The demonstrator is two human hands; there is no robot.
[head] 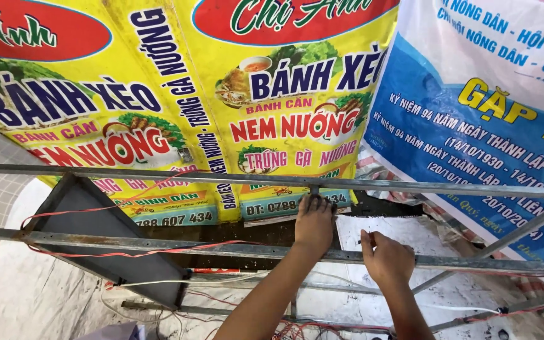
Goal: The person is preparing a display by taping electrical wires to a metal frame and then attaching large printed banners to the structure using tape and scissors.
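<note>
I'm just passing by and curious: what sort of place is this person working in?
Probably a makeshift street food stall or shelter. A yellow food banner and a blue banner serve as walls, and both hands, left hand and right hand, work on a bare metal frame strung with red wire.

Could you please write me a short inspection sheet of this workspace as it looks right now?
Surface: pale sheeting spread below the frame.
Job's things: grey metal frame bars; a short upright post joins two of them.
Clutter: dark panel leaning inside the frame.
Hands: left hand grips the post; right hand, fingers pinched on something too small to tell.
Cables: red wire trails along the bar; more tangled below.
Surroundings: yellow food banners, blue banner.
</note>
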